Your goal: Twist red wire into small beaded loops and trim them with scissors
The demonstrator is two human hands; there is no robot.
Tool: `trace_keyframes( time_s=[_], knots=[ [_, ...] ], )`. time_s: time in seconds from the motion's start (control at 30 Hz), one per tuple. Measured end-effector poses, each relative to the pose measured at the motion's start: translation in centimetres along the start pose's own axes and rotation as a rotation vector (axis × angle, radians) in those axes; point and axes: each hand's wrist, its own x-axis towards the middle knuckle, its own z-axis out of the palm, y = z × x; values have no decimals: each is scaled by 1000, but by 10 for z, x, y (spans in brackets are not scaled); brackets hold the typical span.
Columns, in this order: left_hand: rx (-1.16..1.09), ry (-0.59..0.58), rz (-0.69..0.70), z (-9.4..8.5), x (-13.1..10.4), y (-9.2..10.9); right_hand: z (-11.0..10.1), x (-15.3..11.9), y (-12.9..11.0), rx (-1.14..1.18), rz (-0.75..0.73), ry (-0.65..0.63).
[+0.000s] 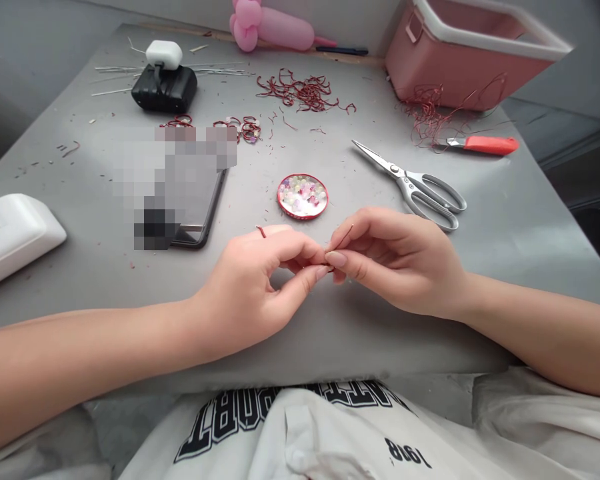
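Pinching a thin dark-red wire [348, 233] in both hands, just above the near part of the grey table [105, 273]. Holding at left hand [263, 280] with thumb and index finger pressed together; same grip at right hand [405, 267], fingertips touching the left ones. Sticking up past the right thumb: one wire end; can't tell the shape of the part under the fingertips. Curled in on both hands: remaining fingers, partly hidden. Worn on a left finger: small red wire ring [261, 232].

Just beyond the hands: shallow round red-rimmed dish [303, 217], holding pale, pink and purple beads [305, 192]. To its right: silver metal scissors [405, 180], pointing away and leftward, with red-handled cutter [491, 145] farther back, near tangled thin red wire [425, 119] by pink plastic bin with white rim [445, 77]. Beyond the dish: heap of short curled red wire pieces [305, 92], plus beaded red wire loops [250, 128] to its left. At left: black-edged phone [195, 238], partly pixelated; farther back, black case [165, 92] under small white case [164, 55].
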Motion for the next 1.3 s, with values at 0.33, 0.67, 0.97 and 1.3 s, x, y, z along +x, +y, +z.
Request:
trace_keyframes(
  time_s=[0.33,0.67,0.97,1.3],
  knots=[
    [-35,56,91,0,1,-6,0,2,7,167,139,132],
    [-57,102,164,0,5,-10,-1,6,3,325,385,87],
    [-382,117,-113,1,5,-8,-10,-3,-6,-705,-322,348],
    [-167,81,135,-2,3,-12,-4,-8,5,-844,-564,325]
  ],
)
